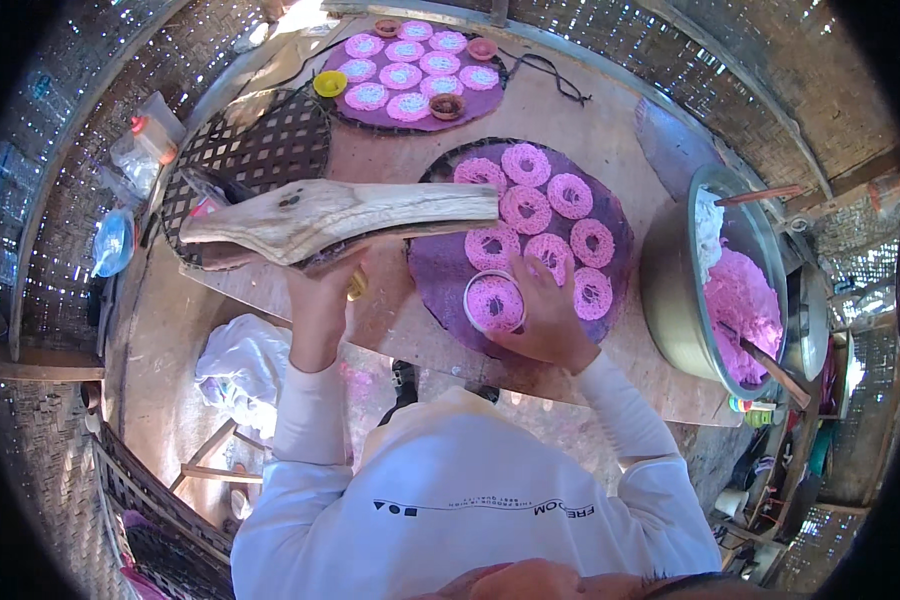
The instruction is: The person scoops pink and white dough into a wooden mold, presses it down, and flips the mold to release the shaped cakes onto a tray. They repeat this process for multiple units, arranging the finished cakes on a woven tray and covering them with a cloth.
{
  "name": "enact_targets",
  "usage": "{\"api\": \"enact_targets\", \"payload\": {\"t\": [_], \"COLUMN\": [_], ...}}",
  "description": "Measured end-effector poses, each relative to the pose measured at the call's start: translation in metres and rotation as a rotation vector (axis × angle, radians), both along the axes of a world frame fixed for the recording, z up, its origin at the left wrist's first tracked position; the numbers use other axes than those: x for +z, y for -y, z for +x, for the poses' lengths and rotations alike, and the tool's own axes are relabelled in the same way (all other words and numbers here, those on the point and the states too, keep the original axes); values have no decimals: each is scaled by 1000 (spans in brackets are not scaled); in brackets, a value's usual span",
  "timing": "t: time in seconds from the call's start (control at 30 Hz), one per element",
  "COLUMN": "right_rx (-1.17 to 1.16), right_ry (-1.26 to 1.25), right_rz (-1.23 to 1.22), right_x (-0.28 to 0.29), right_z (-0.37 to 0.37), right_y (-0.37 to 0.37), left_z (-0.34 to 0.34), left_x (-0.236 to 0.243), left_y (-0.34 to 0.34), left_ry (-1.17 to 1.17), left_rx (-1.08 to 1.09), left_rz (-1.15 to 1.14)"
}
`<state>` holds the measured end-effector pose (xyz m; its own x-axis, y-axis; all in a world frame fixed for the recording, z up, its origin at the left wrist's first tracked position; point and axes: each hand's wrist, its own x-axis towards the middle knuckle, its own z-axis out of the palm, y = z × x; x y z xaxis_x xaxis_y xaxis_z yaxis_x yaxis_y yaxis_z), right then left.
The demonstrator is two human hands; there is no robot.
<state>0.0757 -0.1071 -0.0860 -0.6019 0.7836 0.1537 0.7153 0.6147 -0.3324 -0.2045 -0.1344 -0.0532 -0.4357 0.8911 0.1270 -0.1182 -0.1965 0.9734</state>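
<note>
My left hand (318, 305) is raised under a long carved wooden piece (340, 215), with its fingers wrapped up against its underside. Something yellowish (357, 284) shows beside that hand; its kind is partly hidden. My right hand (552, 318) reaches over a round mat with a purple sheet (435, 275). Its thumb and fingers curve around the side of a thin white ring mould (469, 306). Inside the mould lies a pink, lacy round of strands (496, 302). Several similar pink rings (526, 210) lie on the same sheet, one partly under my fingers.
At the right stands a large metal basin (670, 290) with pink dough-like mass (745, 300), a white mass (708, 225) and wooden sticks. Farther back, another round mat holds pink-and-white rings (400, 76) and small bowls (446, 106). A woven lattice tray (255, 150) lies at the left.
</note>
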Motion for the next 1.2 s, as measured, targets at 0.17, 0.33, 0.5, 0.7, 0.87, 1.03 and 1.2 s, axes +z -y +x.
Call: {"api": "enact_targets", "payload": {"t": [0.17,0.33,0.5,0.7,0.87,1.03,1.2], "right_rx": [87,213,243,193,161,215,-28], "right_ry": [-43,41,94,-165,-683,-806,-1299], "right_rz": [-157,-123,-125,-92,315,-9,-424], "right_x": [34,3,-6,-5,114,168,211], "right_z": [-29,-60,-59,-42,-37,-9,-24], "right_y": [-38,-56,-60,-62,-48,-60,-57], "left_z": [-9,-19,-28,-23,10,86,90], "left_x": [0,-6,-13,-30,-49,107,109], "left_y": [4,8,13,7,-9,4,-34], "left_ry": [17,70,76,-305,-608,-446,-1198], "left_rx": [73,106,166,272,68,-381,-569], "left_rz": [-44,-35,-16,8,233,211,716]}}
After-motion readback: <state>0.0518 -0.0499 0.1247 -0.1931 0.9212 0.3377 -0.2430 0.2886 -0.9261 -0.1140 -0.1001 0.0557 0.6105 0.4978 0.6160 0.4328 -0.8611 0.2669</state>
